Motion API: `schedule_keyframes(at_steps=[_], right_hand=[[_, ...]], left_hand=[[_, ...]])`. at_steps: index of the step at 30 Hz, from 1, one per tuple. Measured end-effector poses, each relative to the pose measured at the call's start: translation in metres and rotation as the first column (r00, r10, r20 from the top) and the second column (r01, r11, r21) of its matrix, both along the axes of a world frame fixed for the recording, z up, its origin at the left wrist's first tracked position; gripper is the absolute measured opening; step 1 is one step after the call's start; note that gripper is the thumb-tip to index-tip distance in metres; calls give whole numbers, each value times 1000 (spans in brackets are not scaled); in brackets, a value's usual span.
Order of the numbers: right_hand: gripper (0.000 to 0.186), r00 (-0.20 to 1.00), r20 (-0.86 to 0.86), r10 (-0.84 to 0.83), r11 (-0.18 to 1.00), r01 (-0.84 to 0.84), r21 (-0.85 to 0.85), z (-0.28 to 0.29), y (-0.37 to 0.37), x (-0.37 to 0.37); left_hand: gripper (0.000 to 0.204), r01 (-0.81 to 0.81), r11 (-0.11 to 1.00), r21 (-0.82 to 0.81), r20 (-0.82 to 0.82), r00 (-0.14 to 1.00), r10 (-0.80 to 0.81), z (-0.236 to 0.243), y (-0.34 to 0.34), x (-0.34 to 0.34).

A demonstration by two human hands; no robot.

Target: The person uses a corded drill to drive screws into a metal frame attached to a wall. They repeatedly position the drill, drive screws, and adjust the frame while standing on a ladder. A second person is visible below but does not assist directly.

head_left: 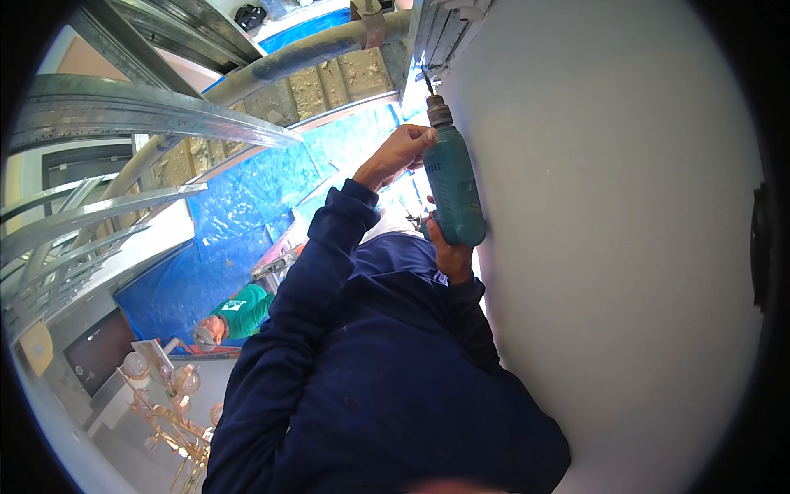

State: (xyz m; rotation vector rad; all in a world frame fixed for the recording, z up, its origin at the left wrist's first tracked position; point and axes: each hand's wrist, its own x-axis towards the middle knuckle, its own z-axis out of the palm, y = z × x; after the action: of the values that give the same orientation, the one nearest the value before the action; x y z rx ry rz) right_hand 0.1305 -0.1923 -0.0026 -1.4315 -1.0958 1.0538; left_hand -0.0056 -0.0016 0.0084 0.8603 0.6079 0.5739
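Note:
A teal power drill (453, 177) points away from me beside the white surface on the right. My right hand (453, 257) grips it by the handle at its rear; most of those fingers are hidden behind the drill. My left hand (405, 152) is closed against the drill's front, just behind the chuck (439, 111), its thumb on the casing and its other fingers partly out of sight. A dark bit (428, 82) sticks out of the chuck. Its tip is close to a pale metal-edged frame (444, 41); contact between them cannot be made out.
A broad white panel (617, 230) fills the right side. Metal studs (164, 115) and a thick pipe (304, 58) cross the upper left. Below lie blue sheets (239, 198). A person in a green shirt (247, 311) is at lower left, near a gold chandelier (177, 412).

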Motion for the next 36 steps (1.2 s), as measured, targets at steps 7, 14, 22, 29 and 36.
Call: schedule_keyframes(at_steps=[7, 14, 22, 29, 36], right_hand=[[19, 995, 26, -92, 996, 93, -3, 14, 5, -5], [19, 994, 56, -90, 995, 93, -46, 24, 3, -4], [20, 982, 156, -104, 994, 100, 36, 21, 2, -8], [24, 986, 150, -71, 997, 73, -4, 17, 1, -4], [24, 993, 93, -75, 993, 83, -81, 11, 0, 1]], left_hand=[[55, -9, 998, 68, -126, 992, 18, 5, 0, 3], [49, -20, 999, 27, -65, 998, 21, -3, 0, 4], [51, -18, 999, 38, -31, 999, 20, -14, -1, -1], [58, 27, 993, 119, -139, 990, -10, 2, -3, 0], [63, 21, 989, 145, -208, 978, 10, 17, -4, 8]])
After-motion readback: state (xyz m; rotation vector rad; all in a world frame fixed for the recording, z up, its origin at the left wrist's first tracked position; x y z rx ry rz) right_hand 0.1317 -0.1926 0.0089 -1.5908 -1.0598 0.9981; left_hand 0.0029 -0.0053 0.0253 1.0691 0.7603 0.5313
